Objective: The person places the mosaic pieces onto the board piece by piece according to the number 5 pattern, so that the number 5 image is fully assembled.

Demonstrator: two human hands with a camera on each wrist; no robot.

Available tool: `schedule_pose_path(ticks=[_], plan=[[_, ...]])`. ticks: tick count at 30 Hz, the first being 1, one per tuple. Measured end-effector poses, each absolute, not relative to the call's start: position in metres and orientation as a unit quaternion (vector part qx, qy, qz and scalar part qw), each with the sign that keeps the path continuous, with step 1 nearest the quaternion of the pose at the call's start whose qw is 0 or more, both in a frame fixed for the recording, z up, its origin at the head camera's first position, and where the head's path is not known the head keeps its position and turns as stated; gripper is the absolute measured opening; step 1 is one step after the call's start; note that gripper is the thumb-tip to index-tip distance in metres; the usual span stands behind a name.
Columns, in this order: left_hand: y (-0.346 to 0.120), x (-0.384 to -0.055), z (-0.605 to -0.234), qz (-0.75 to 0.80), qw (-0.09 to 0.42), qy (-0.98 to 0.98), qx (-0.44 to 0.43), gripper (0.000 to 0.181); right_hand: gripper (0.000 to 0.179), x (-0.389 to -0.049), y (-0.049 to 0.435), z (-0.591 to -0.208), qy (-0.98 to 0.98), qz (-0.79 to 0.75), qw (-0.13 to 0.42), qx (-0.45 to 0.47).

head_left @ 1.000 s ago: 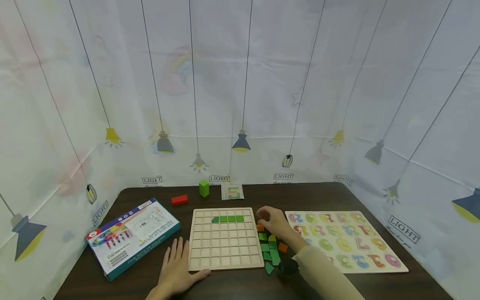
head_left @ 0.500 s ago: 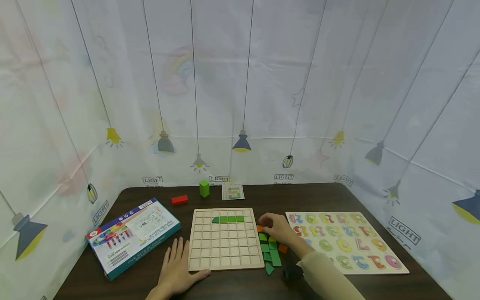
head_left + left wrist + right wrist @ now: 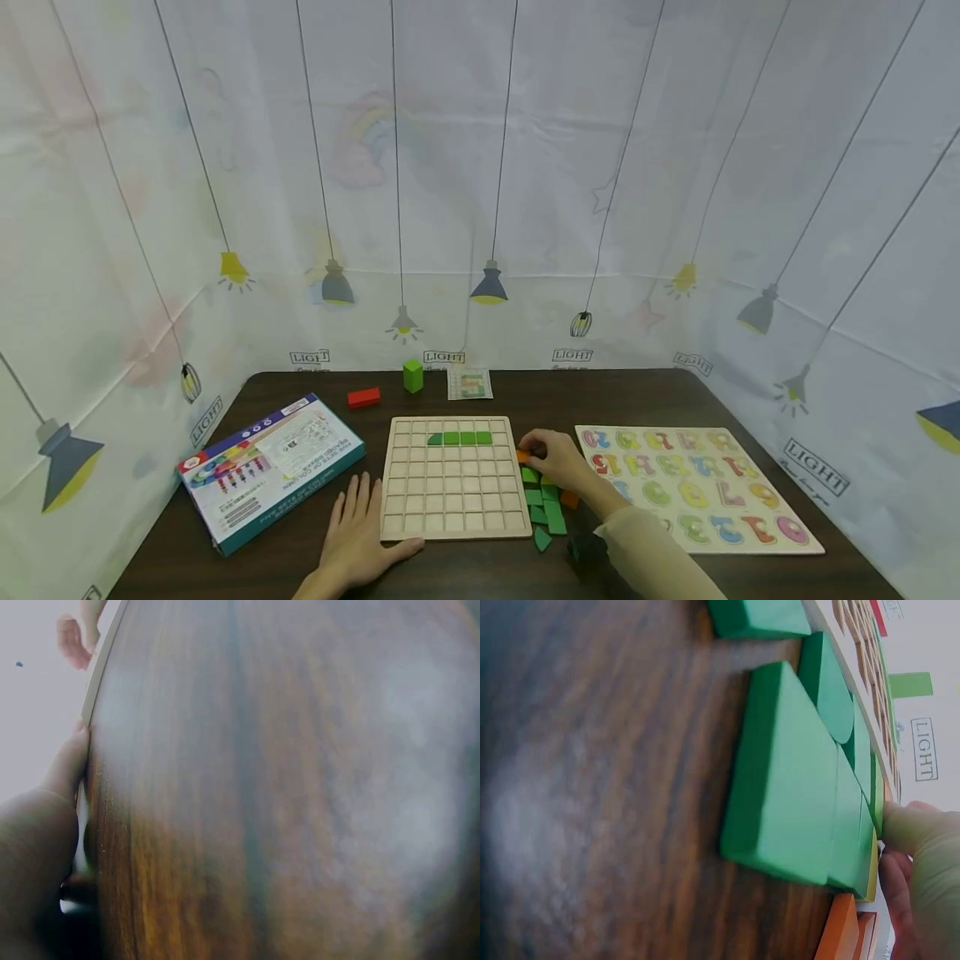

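A wooden grid board lies on the dark table with a row of green pieces in its upper cells. My left hand rests flat beside the board's left edge, fingers straight, thumb at its lower left corner. My right hand, fingers curled, pinches an orange block at the far end of a pile beside the board's right edge. Green blocks fill most of that pile in the right wrist view. Thumb and forefinger partly cover the orange block.
A printed box lies at the left, an alphabet puzzle board at the right. Toward the back are a red block, an upright green block and a pattern card. Another orange block lies right of the pile.
My right hand has come down and slightly nearer, onto the orange block. My left hand stays in place, and the head view has shifted a little.
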State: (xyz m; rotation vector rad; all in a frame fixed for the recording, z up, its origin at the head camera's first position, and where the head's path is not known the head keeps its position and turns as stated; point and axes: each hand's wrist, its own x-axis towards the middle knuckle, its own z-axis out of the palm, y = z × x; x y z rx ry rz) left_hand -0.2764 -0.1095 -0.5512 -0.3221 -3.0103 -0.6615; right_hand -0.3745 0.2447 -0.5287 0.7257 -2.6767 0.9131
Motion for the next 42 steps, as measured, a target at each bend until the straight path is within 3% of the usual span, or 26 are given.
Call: schedule_pose_path(ticks=[11, 21, 42], plan=[[-0.113, -0.274, -0.55, -0.218, 0.025, -0.97, -0.105, 0.122, 0.019, -0.378, 0.236, -0.521, -0.914, 0.331, 0.107, 0.209], [-0.113, -0.277, -0.553, -0.223, 0.031, -0.969, -0.104, 0.119, 0.021, -0.381, 0.209, -0.515, -0.902, 0.336, 0.133, 0.238], [-0.11, -0.276, -0.548, -0.226, 0.026, -0.968, -0.109, 0.121, 0.022, -0.384, 0.136, -0.523, -0.88, 0.351, 0.095, 0.306]])
